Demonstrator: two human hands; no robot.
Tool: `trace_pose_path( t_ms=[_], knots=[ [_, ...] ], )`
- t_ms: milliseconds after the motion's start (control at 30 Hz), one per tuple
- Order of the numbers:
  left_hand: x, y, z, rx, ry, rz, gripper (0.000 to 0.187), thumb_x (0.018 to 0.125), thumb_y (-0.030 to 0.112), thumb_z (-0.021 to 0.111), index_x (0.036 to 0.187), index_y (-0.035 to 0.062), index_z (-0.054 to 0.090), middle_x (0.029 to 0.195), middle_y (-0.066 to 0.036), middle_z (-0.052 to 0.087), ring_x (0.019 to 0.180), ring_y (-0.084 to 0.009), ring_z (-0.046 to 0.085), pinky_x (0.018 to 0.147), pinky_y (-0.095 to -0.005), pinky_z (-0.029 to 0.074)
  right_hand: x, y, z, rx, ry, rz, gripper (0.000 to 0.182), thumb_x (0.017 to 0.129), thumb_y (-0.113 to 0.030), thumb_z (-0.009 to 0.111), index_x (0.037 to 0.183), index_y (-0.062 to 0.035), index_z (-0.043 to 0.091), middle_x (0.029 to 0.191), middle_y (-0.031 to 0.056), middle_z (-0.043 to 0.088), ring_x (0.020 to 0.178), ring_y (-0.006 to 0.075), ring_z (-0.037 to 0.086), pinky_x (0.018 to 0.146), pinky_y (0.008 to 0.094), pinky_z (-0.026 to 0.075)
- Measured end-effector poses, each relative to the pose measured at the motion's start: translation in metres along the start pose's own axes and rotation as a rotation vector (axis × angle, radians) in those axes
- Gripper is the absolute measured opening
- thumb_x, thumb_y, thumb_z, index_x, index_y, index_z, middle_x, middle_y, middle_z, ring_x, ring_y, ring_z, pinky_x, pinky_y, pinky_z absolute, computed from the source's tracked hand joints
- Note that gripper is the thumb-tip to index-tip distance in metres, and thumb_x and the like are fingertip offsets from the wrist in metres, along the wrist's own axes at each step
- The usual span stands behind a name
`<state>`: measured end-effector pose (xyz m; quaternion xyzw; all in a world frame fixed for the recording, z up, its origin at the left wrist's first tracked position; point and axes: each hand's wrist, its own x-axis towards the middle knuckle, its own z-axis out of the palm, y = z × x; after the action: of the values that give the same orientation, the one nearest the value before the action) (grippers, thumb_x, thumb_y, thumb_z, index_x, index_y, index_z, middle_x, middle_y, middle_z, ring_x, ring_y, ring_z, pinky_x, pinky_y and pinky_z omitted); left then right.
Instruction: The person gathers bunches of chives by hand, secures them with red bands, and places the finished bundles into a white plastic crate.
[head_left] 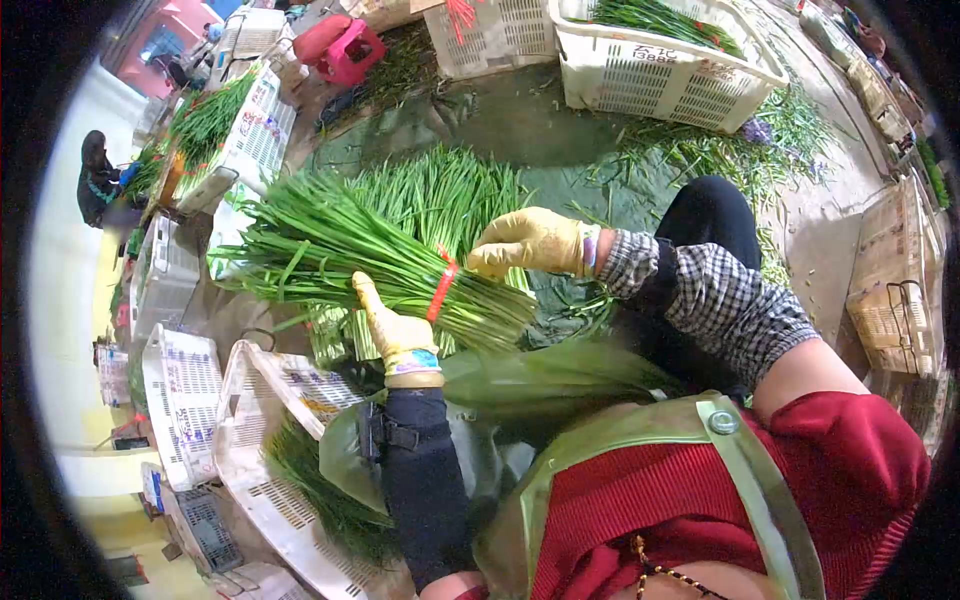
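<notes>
We are holding a bundle of green chives at centre, left hand gripping it from below, right hand curling closed beside its red band, white crate standing far right.

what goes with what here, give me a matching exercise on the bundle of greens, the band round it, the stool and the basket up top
1 bundle of greens
2 band
3 stool
4 basket

a white, greens inside
b wrapped round the stalks
c pink, top left of the floor
d held between left hand and right hand, both gloved

Pairs: 1-d, 2-b, 3-c, 4-a
</notes>
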<state>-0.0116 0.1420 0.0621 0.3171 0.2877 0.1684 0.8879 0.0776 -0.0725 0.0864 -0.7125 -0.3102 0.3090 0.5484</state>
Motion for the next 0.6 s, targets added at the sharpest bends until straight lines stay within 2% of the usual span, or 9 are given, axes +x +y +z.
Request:
trace_pose_path(
  t_ms=[133, 267, 300, 333, 433, 467, 533, 567, 600],
  knots=[
    [0.005, -0.002, -0.002, -0.006, -0.013, 0.037, 0.072, 0.081, 0.059, 0.066, 0.132, 0.0092, 0.052, 0.132, -0.006, 0.056, 0.117, -0.0273, 0.054, 0.104, -0.0453, 0.040, -0.010, -0.009, -0.002, -0.305, 0.091, -0.057, 0.044, 0.090, -0.045, 0.063, 0.095, -0.0018, 0.069, 0.085, 0.0098, 0.071, 0.081, 0.0231, 0.067, 0.075, 0.0360, 0.053],
    [0.011, -0.005, -0.010, -0.046, -0.041, -0.044, 0.059, 0.085, 0.052, 0.065, 0.124, 0.0079, 0.058, 0.125, -0.006, 0.061, 0.108, -0.0259, 0.060, 0.097, -0.0429, 0.046, -0.002, 0.000, 0.001, -0.131, 0.240, -0.126, 0.043, 0.090, -0.033, 0.066, 0.122, -0.0049, 0.061, 0.109, 0.0118, 0.067, 0.102, 0.0185, 0.064, 0.091, 0.0321, 0.050],
    [0.005, -0.012, -0.004, 0.001, -0.071, 0.041, 0.058, 0.085, 0.051, 0.065, 0.123, 0.0075, 0.059, 0.123, -0.007, 0.062, 0.106, -0.0263, 0.060, 0.096, -0.0433, 0.046, -0.001, -0.001, 0.003, 0.080, 0.149, -0.111, 0.060, 0.089, -0.030, 0.069, 0.139, -0.0081, 0.045, 0.127, 0.0171, 0.058, 0.114, 0.0208, 0.058, 0.097, 0.0324, 0.047],
    [0.012, -0.018, -0.010, 0.030, -0.061, 0.022, 0.055, 0.086, 0.048, 0.065, 0.122, 0.0068, 0.059, 0.121, -0.008, 0.063, 0.106, -0.0267, 0.060, 0.097, -0.0432, 0.046, 0.008, 0.012, 0.007, -0.004, 0.162, -0.147, 0.078, 0.086, -0.032, 0.072, 0.148, -0.0116, 0.029, 0.134, 0.0228, 0.051, 0.119, 0.0254, 0.054, 0.098, 0.0351, 0.046],
    [0.000, -0.037, -0.002, 0.032, -0.205, -0.010, 0.047, 0.088, 0.039, 0.065, 0.120, 0.0054, 0.059, 0.118, -0.010, 0.063, 0.107, -0.0264, 0.060, 0.096, -0.0434, 0.047, 0.010, 0.005, 0.020, -0.065, 0.236, -0.104, 0.108, 0.077, -0.042, 0.078, 0.153, -0.0142, 0.006, 0.140, 0.0281, 0.043, 0.124, 0.0321, 0.050, 0.102, 0.0394, 0.042],
    [-0.005, -0.042, -0.003, 0.129, -0.151, -0.049, 0.047, 0.088, 0.034, 0.066, 0.122, 0.0036, 0.057, 0.118, -0.010, 0.063, 0.104, -0.0261, 0.062, 0.092, -0.0418, 0.050, 0.014, 0.004, 0.024, -0.141, 0.311, -0.097, 0.115, 0.074, -0.045, 0.080, 0.153, -0.0125, 0.004, 0.139, 0.0287, 0.044, 0.125, 0.0309, 0.050, 0.104, 0.0373, 0.040],
    [-0.040, -0.048, 0.028, 0.225, -0.278, 0.229, 0.045, 0.088, 0.029, 0.067, 0.123, 0.0023, 0.056, 0.117, -0.009, 0.063, 0.098, -0.0251, 0.063, 0.088, -0.0396, 0.053, 0.014, 0.001, 0.029, -0.062, 0.383, -0.202, 0.128, 0.067, -0.055, 0.081, 0.150, 0.0007, 0.001, 0.136, 0.0316, 0.045, 0.126, 0.0366, 0.048, 0.105, 0.0362, 0.038],
    [-0.039, -0.052, 0.025, 0.261, -0.223, 0.175, 0.043, 0.087, 0.023, 0.067, 0.123, 0.0021, 0.056, 0.116, -0.008, 0.063, 0.094, -0.0236, 0.064, 0.085, -0.0387, 0.054, 0.011, -0.009, 0.031, -0.127, 0.418, -0.074, 0.129, 0.067, -0.054, 0.081, 0.149, 0.0031, -0.001, 0.134, 0.0309, 0.047, 0.124, 0.0355, 0.050, 0.104, 0.0359, 0.039],
    [-0.039, -0.054, 0.024, 0.276, -0.265, 0.097, 0.044, 0.090, 0.017, 0.062, 0.129, 0.0003, 0.050, 0.124, -0.009, 0.058, 0.110, -0.0224, 0.057, 0.096, -0.0375, 0.047, 0.015, -0.001, 0.030, -0.033, 0.457, -0.073, 0.118, 0.068, -0.048, 0.081, 0.149, 0.0000, 0.011, 0.129, 0.0282, 0.053, 0.120, 0.0351, 0.054, 0.102, 0.0363, 0.042]
  ],
)
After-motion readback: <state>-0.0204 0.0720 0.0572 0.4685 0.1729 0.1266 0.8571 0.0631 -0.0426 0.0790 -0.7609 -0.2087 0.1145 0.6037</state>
